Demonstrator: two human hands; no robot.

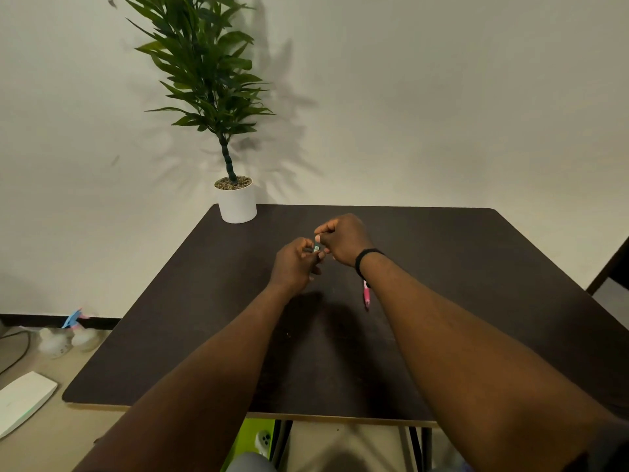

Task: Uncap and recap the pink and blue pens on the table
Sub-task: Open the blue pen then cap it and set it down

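Observation:
Both hands meet above the middle of the dark table (476,301). My left hand (294,264) and my right hand (342,238) pinch a small blue pen (316,248) between them; only a short blue piece with a label shows, the rest is hidden by fingers. Whether its cap is on or off I cannot tell. The pink pen (366,294) lies on the table beside my right wrist, partly hidden by the forearm. A black band circles my right wrist.
A white pot with a tall green plant (236,202) stands at the table's far left corner against the wall. On the floor to the left lie a white board (20,400) and small items. A dark chair edge (612,264) shows at right.

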